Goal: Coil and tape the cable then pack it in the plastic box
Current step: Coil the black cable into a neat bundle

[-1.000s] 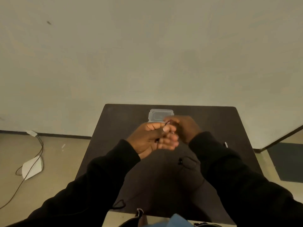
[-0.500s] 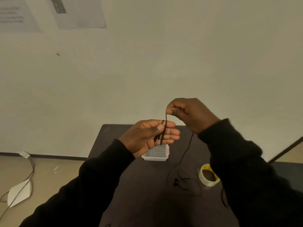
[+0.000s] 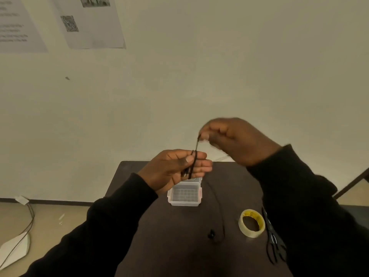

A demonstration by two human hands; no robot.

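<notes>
A thin black cable (image 3: 219,206) runs from the dark table (image 3: 179,246) up into both hands. My left hand (image 3: 175,168) holds a few turns of it wrapped around the fingers, thumb pressing on them. My right hand (image 3: 235,139), higher and to the right, pinches the cable between thumb and fingertips and holds it taut above the left hand. The cable's loose end with a small black plug (image 3: 211,235) lies on the table. A clear plastic box (image 3: 185,193) stands open below my left hand. A roll of clear tape (image 3: 252,223) lies to its right.
Black scissors (image 3: 273,240) lie right of the tape, partly under my right sleeve. The table stands against a pale wall with printed sheets (image 3: 89,21). On the floor at left lie a white device (image 3: 15,250) and its cord.
The view has tilted up, so the table sits lower in frame and tape and scissors show. My right hand rose away from the left, drawing the cable taut over the fingers.
</notes>
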